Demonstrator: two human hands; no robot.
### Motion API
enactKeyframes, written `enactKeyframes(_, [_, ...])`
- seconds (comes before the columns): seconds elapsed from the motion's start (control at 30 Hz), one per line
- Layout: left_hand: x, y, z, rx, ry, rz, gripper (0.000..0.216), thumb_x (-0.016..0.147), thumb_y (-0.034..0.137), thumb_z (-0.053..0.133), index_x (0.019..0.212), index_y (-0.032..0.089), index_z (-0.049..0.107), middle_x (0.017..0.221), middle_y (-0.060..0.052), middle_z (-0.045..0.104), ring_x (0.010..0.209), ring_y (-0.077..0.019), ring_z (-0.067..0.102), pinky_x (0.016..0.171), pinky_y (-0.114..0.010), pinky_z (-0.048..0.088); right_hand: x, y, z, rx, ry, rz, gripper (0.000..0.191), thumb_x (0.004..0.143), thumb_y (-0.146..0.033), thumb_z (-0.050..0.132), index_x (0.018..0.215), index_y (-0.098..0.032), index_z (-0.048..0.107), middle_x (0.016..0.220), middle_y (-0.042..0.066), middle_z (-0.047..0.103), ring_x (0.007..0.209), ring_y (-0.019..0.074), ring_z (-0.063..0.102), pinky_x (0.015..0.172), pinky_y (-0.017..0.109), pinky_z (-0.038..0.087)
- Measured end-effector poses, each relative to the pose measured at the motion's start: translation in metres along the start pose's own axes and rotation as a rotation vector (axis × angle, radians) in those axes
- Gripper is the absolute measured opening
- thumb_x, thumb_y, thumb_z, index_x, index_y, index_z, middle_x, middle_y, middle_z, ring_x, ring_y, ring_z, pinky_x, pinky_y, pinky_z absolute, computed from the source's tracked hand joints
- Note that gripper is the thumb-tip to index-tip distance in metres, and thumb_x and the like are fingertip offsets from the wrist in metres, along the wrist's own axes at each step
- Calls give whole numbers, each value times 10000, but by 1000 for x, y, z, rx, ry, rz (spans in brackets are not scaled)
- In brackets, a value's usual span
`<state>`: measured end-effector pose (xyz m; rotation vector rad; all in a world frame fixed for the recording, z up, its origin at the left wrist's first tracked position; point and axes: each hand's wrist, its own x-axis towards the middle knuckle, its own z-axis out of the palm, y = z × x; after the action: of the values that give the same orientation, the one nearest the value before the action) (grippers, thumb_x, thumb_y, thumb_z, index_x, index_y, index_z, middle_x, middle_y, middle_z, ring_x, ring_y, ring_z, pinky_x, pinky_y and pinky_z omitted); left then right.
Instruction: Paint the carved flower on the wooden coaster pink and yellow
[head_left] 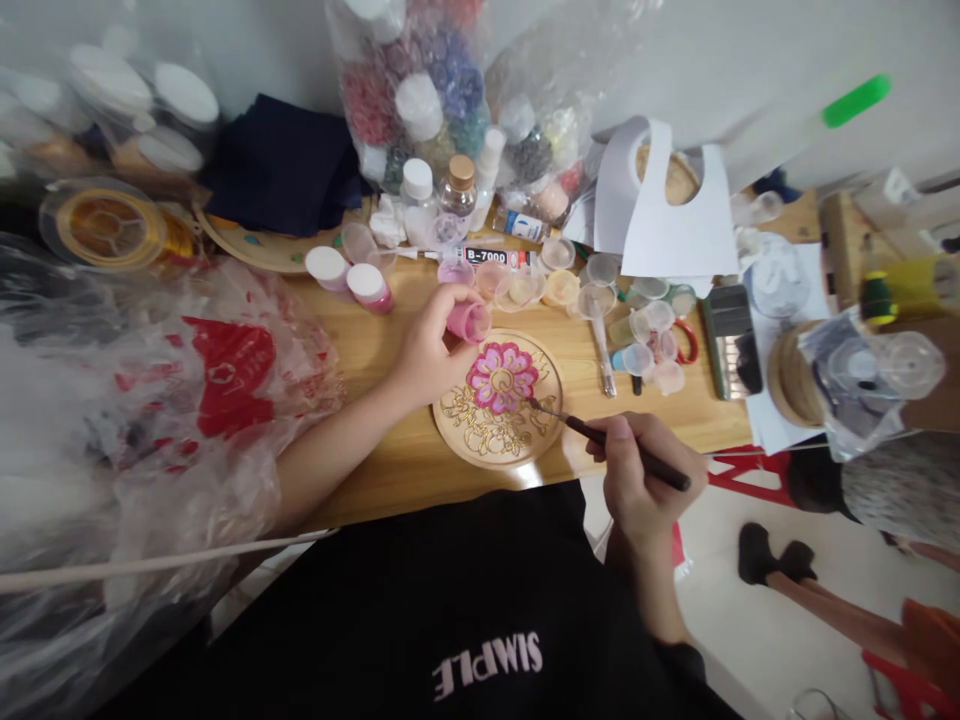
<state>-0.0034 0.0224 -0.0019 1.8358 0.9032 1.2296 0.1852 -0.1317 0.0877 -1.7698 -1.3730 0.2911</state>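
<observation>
A round wooden plaque (457,440) lies near the table's front edge, with a pink flower and gold wire scrollwork on its face. My left hand (433,350) grips a small cup of pink material (471,320) above the plaque's upper left rim. In my right hand (637,480) is a thin tool with a dark handle (664,468), held like a pen. Its fine metal tip reaches the flower's lower right edge; whether it touches the surface I cannot tell.
Behind the plaque stand several small plastic cups (561,288), a B-7000 glue tube (491,258) and lidded bottles (418,190). Crumpled plastic bags (247,370) crowd the left. White paper cut-outs (667,220) and a wire spool (799,375) are right. Another person's legs (832,605) show lower right.
</observation>
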Motion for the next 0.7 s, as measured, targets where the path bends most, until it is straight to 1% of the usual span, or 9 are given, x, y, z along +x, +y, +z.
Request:
enactKeyframes(0.07, [0, 0, 0, -9, 4, 9, 366, 758, 24, 593, 1065, 221, 560, 984, -7, 666, 882, -165, 657, 784, -303, 548, 0, 0, 0, 6, -10, -1, 253, 957, -259, 645, 720, -198, 709, 569, -33, 654, 450, 106, 593, 448, 232, 453])
enactKeyframes(0.2, [0, 1, 0, -5, -1, 6, 354, 761, 32, 594, 1060, 220, 560, 987, -7, 675, 884, -162, 660, 783, -299, 545, 0, -1, 0, 19, -10, -18, 249, 956, -226, 639, 718, -202, 708, 573, -35, 659, 461, 104, 607, 462, 226, 458])
enactKeyframes(0.37, [0, 0, 0, 15, -11, -19, 354, 763, 40, 599, 1065, 219, 556, 981, -6, 681, 879, -162, 656, 787, -307, 552, 1, -1, -1, -14, 7, -1, 275, 952, -286, 640, 696, -205, 699, 560, -26, 661, 456, 118, 620, 449, 234, 465])
enactKeyframes(0.47, [-1, 0, 0, 14, -15, -24, 365, 758, 29, 596, 1065, 221, 553, 1001, -10, 686, 890, -167, 660, 791, -313, 556, 1, 0, -1, -23, -7, 9, 298, 958, -309, 626, 688, -205, 697, 554, -20, 665, 452, 122, 621, 446, 238, 467])
enactKeyframes(0.7, [0, 1, 0, -5, -2, 3, 387, 748, -1, 599, 1057, 228, 555, 952, 7, 668, 844, -156, 650, 759, -297, 540, 1, -2, 0, -2, -40, -13, 259, 962, -287, 634, 739, -202, 736, 564, -22, 671, 438, 110, 594, 443, 231, 452])
